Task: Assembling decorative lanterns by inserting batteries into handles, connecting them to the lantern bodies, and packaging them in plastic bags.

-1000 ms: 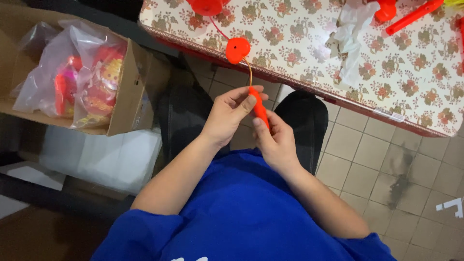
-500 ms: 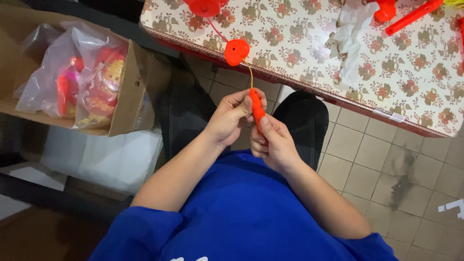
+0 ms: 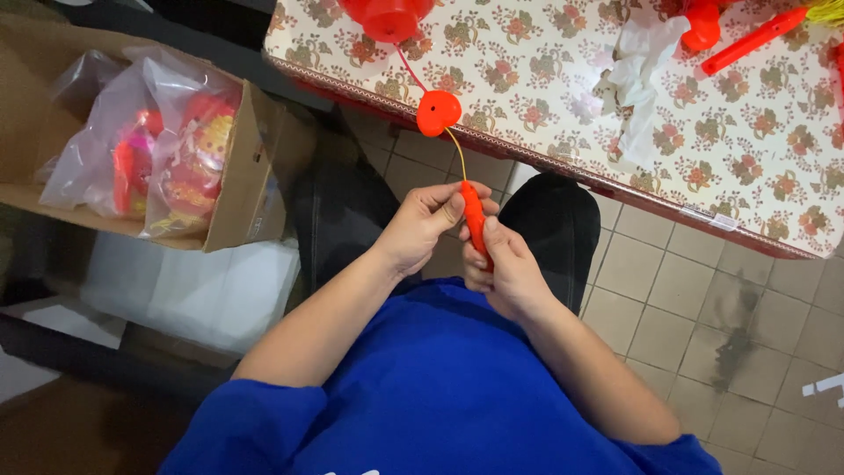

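Both of my hands hold a slim red stick-shaped piece (image 3: 474, 222) upright above my lap. My left hand (image 3: 428, 224) pinches its upper part with thumb and fingers. My right hand (image 3: 501, 268) wraps around its lower part. A thin yellow cord (image 3: 455, 148) runs from the top of the piece up to a round red plastic part (image 3: 438, 112) at the table's edge. From there a red string leads to a larger red plastic part (image 3: 389, 18) on the table.
A table with a flowered cloth (image 3: 545, 79) stands in front of me, with crumpled white plastic (image 3: 640, 62) and red plastic sticks (image 3: 752, 40) on it. An open cardboard box (image 3: 237, 176) with bagged red toys (image 3: 167, 145) sits to my left. Beige tiled floor (image 3: 703, 308) lies below.
My hands have stayed together on the red piece, shifting only slightly; my left thumb now presses nearer its top.
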